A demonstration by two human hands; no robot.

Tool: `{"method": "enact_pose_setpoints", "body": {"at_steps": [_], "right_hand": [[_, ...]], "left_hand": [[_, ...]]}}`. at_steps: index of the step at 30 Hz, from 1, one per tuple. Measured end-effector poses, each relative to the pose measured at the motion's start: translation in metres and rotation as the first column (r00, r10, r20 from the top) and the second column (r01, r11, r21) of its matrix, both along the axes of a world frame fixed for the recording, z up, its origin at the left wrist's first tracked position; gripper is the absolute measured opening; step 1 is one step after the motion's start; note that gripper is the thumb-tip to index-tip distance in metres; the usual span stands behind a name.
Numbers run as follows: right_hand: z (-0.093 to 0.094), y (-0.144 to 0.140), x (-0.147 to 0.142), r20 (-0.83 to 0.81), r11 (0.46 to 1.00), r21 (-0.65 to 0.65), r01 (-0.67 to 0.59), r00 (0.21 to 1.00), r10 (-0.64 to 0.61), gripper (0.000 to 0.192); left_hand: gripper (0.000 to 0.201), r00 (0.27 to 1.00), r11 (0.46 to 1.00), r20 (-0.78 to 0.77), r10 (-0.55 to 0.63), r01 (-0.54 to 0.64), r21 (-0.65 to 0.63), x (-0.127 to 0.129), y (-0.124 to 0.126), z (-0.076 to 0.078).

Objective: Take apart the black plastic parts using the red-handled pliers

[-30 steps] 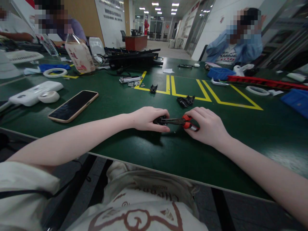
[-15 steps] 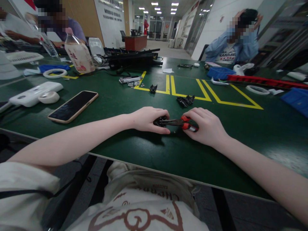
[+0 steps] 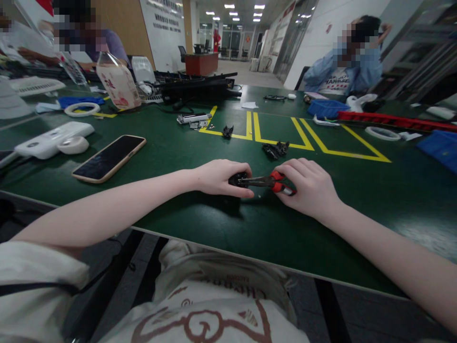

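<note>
Your left hand (image 3: 218, 177) pinches a small black plastic part (image 3: 236, 179) on the green tabletop (image 3: 178, 157). Your right hand (image 3: 310, 189), at its three o'clock, squeezes red-handled pliers (image 3: 269, 181) (nose on the part).

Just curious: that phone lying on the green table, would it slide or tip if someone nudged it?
The phone lies flat, screen up, on the green table, so it probably would not tip or roll. Its glossy slab shape suggests it is stiff and would likely slide on the smooth-looking top. The glass face may be fragile if dropped.
</note>
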State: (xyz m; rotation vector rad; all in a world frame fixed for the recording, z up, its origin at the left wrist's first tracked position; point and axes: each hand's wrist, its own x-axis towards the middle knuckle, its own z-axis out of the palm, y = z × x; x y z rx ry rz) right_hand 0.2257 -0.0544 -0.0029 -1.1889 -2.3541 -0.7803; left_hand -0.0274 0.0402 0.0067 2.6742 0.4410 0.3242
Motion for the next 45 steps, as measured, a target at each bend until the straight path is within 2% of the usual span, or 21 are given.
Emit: {"method": "enact_pose_setpoints", "body": {"at_steps": [4,12,25,31,40,45], "right_hand": [[-0.0007,0.0011,0.0009,-0.022,0.999,-0.032,-0.006,1.0,0.006,0.017],[0.0027,-0.0007,-0.0011,-0.044,0.982,-0.186,0.026,0.998,-0.035,0.019],[0.0023,0.0007,-0.002,-0.063,0.967,-0.254,0.01,0.998,-0.026,0.017],[0.0052,-0.0004,-0.0034,-0.126,0.924,-0.383,-0.002,0.991,-0.05,0.016],[0.0073,-0.0023,-0.0054,-0.152,0.869,-0.493,0.041,0.979,-0.133,0.015],[0.0062,-0.0021,-0.0048,-0.151,0.878,-0.477,0.029,0.982,-0.115,0.017]], "left_hand": [[0.051,1.0,1.0,0.005,-0.006,0.006,0.001,-0.0004,0.0009,-0.0009],[0.056,1.0,0.999,0.003,-0.019,0.019,0.042,-0.0017,0.0014,-0.003],[0.062,1.0,0.998,0.012,-0.015,0.014,0.057,-0.0023,0.0038,-0.0049],[0.063,0.999,0.999,0.038,-0.003,0.002,0.037,-0.0033,0.0033,-0.0043],[0.063,0.998,0.999,0.054,0.016,-0.018,0.037,-0.003,0.0028,-0.0052],[0.062,1.0,0.994,0.015,-0.016,0.014,0.108,-0.0027,0.0029,-0.0044]]}}
